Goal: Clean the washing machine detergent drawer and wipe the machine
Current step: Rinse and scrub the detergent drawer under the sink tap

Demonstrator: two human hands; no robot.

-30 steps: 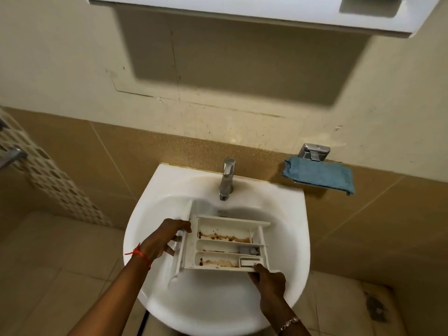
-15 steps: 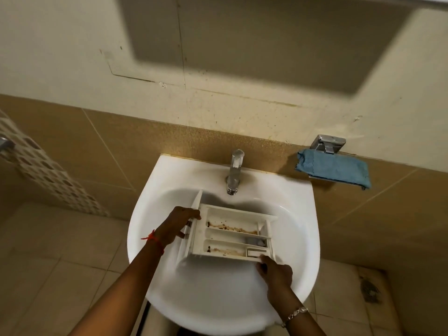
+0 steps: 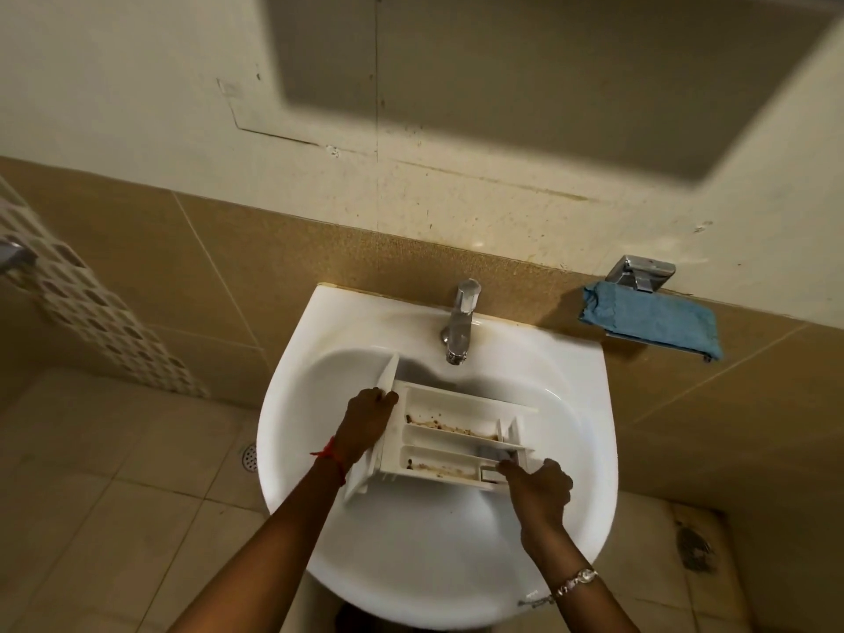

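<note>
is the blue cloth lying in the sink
No, the blue cloth lies on a wall holder to the right of the sink.

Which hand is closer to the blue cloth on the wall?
Right. The right hand grips the right end of the drawer, below and left of the blue cloth. The left hand holds its left end, farther away across the sink.

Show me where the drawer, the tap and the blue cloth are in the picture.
drawer (image 3: 445,438): head view, on its inner compartments.
tap (image 3: 458,331): head view, on the metal body.
blue cloth (image 3: 653,319): head view, on the middle of the fabric.
</note>
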